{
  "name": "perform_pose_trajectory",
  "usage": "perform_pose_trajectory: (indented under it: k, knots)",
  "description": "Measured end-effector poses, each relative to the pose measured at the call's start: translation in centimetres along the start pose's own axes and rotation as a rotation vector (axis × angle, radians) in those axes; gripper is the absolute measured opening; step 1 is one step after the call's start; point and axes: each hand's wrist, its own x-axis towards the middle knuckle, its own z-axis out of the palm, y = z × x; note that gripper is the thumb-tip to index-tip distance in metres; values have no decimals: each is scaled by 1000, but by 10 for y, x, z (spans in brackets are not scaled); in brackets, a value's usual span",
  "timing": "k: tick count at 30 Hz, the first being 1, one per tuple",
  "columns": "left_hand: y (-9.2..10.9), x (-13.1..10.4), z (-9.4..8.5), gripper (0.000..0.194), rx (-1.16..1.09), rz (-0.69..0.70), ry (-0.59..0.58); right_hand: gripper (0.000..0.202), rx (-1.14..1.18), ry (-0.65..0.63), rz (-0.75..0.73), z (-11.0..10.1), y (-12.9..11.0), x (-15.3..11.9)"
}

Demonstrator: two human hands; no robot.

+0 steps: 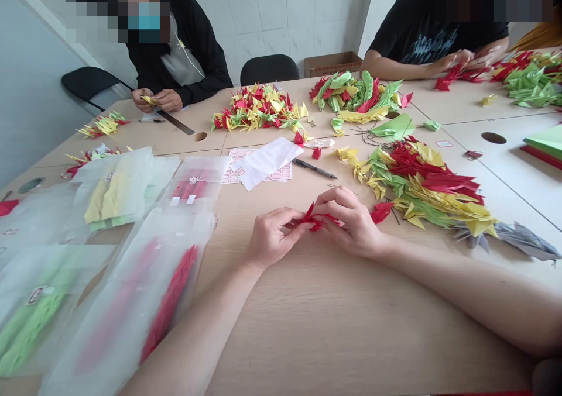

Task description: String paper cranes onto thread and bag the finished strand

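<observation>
Red folded paper piece (pixel 314 217) was between both hands, mid-counter, just above the surface by the look of it. Left hand (pixel 276 235) pinched its left side, thumb against fingers; right hand (pixel 353 220) was closed on the right side, fingers curled over. Right fingertips were partly hidden, so couldn't tell exactly where they gripped.

Handling, as judged: very light, thin paper, crisp along the creases, weak at the points. Not slippery, but would crush or tear if squeezed hard. Best hold was a light pinch on the thick folded middle, off the tips.

Room: most of it was on the near side, over the counter (pixel 285 331) between the forearms. Tight on the right: a loose red piece (pixel 381 212) lay just beside the right hand, then the multicoloured paper pile (pixel 439 179). Pen (pixel 315 168) and white paper (pixel 266 162) sat on the far side. Plastic bags (pixel 143 302) filled the left, near the left forearm. Far edge of the counter ran behind more paper piles (pixel 259 108).
</observation>
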Motion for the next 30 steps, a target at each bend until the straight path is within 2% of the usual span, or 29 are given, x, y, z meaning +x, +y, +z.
perform_pose_trajectory:
  k: [4,9,13,19,24,28,30]
  knots:
    - [3,2,-2,12,-103,-103,-6,17,129,-27,91,-2,-2,-1]
    - [6,5,-5,13,-233,-199,-19,42,244,-82,218,-2,-5,-4]
    - [7,5,-4,14,-244,-200,-55,21,259,-50,291,1,-7,0]
    - [6,4,0,13,-230,-188,-56,25,430,-51,416,4,-6,4]
    - [3,5,0,15,-203,-207,-66,21,390,-94,365,1,-4,5]
    - [2,6,-3,22,-158,-226,3,19,137,-128,218,1,0,5]
    - [-2,7,-7,25,-150,-233,36,32,-5,-176,119,3,3,3]
